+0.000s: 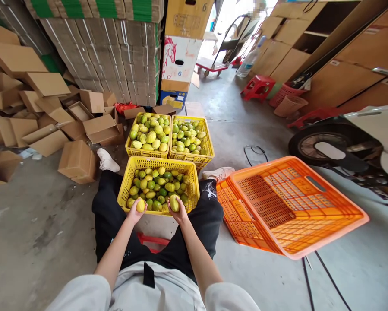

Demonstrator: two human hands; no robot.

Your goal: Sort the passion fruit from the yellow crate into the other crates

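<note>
My left hand is closed around a yellow lemon at the near left of a yellow crate. In my right hand, at the crate's near right, is a greenish-yellow lemon. Inside this crate, between my legs, lie many green and yellow lemons. Behind it stand two more yellow crates: the left one holds heaped, mostly yellow lemons, the right one greener lemons. My palms are partly hidden by the fruit and the viewing angle.
A large orange crate stands tilted by my right leg. Cardboard boxes lie piled at left, near stacked flattened cartons. A motorbike, a red stool and a trolley stand to the right and back.
</note>
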